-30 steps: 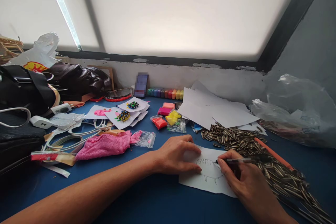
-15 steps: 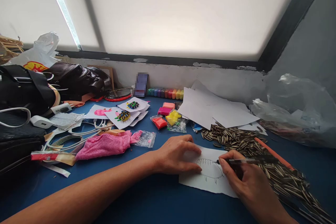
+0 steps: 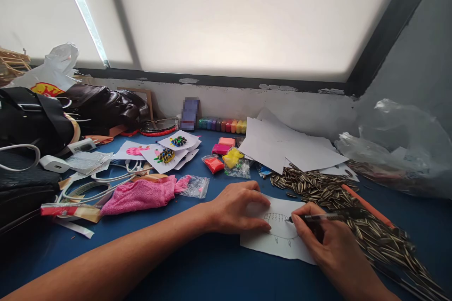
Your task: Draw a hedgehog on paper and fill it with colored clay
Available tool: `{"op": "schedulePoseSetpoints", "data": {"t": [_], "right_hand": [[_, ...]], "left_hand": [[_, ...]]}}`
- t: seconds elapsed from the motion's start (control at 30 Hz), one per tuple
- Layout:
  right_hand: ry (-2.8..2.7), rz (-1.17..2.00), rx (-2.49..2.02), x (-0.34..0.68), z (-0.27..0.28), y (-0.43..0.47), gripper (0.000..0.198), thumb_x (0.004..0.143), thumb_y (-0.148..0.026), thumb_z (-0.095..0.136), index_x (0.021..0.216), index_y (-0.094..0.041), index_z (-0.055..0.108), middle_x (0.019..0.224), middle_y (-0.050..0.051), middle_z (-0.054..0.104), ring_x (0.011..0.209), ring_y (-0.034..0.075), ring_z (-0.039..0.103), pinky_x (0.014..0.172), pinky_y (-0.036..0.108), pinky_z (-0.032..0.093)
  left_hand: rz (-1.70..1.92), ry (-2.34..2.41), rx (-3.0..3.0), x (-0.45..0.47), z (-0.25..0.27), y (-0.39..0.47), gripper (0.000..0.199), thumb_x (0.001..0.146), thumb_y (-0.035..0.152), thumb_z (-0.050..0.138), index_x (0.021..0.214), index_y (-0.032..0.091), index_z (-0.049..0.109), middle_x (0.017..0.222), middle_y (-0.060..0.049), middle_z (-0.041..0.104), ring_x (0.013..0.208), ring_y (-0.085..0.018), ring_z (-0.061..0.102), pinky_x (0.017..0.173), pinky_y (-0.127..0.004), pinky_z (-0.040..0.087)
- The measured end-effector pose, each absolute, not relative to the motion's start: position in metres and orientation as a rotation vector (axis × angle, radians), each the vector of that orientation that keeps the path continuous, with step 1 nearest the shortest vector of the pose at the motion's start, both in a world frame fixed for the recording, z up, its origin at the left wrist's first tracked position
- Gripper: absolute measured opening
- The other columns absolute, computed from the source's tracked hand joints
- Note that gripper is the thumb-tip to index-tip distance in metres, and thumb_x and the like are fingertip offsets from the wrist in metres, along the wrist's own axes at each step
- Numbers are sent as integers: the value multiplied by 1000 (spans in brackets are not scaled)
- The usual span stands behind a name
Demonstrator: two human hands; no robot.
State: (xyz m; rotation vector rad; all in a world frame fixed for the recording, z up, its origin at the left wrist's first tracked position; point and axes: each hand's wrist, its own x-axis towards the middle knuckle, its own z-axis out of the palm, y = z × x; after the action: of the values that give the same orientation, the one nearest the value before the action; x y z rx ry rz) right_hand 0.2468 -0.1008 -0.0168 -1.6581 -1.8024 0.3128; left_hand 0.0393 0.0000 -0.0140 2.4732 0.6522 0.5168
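Note:
A piece of white paper point(image 3: 261, 241) lies on the blue table in front of me. On it is a line drawing point(image 3: 281, 225) of a rounded body with short legs and rows of small marks inside. My left hand point(image 3: 242, 207) rests on the paper's left side, thumb and fingers spread apart. In my right hand point(image 3: 328, 240) is a black pen point(image 3: 332, 216), its tip at the upper right part of the drawing. A pile of striped sunflower seeds point(image 3: 383, 244) lies just right of the paper, with an orange stick point(image 3: 367, 204) on top.
Blank white sheets point(image 3: 282, 141) lie behind the seeds. Farther left are small bags of coloured clay point(image 3: 213, 163), cards with clay figures point(image 3: 164, 156), a pink cloth point(image 3: 139, 195), white cables point(image 3: 95, 188) and black bags point(image 3: 31, 117). A clear plastic bag point(image 3: 399, 150) sits at right.
The pen tip has shifted slightly left and down within the drawing, the right hand moving with it. My left hand stays in place on the paper.

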Motion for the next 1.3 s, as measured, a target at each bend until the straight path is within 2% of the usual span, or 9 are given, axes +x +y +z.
{"op": "schedulePoseSetpoints", "data": {"t": [0.6,0.73,1.1,1.3], "right_hand": [[-1789,303,-1657,247,-19,-100,33,91,-48,43,71,-25,55,46,-6,44,38,13,42,34,23,31],[-1798,335,-1649,247,-17,-101,33,92,-48,43,71,-25,55,48,-6,44,40,13,43,37,22,33],[-1745,462,-1692,242,-8,-104,32,89,-48,45,70,-24,53,49,-6,42,40,12,42,36,22,30],[-1641,316,-1753,245,-15,-103,30,89,-46,43,69,-25,52,46,-6,42,37,12,40,33,22,28]], "left_hand": [[529,649,2468,39,-14,0,44,74,50,75,108,22,71,97,-6,60,83,-19,59,70,-25,43],[525,647,2466,39,-14,0,44,75,50,75,108,22,71,97,-6,59,83,-18,59,70,-25,43],[527,646,2465,39,-13,-1,44,75,48,75,108,20,71,97,-6,59,84,-19,59,70,-25,42],[526,655,2469,39,-14,-1,44,74,49,75,107,20,72,94,-5,59,80,-18,57,67,-25,40]]}}
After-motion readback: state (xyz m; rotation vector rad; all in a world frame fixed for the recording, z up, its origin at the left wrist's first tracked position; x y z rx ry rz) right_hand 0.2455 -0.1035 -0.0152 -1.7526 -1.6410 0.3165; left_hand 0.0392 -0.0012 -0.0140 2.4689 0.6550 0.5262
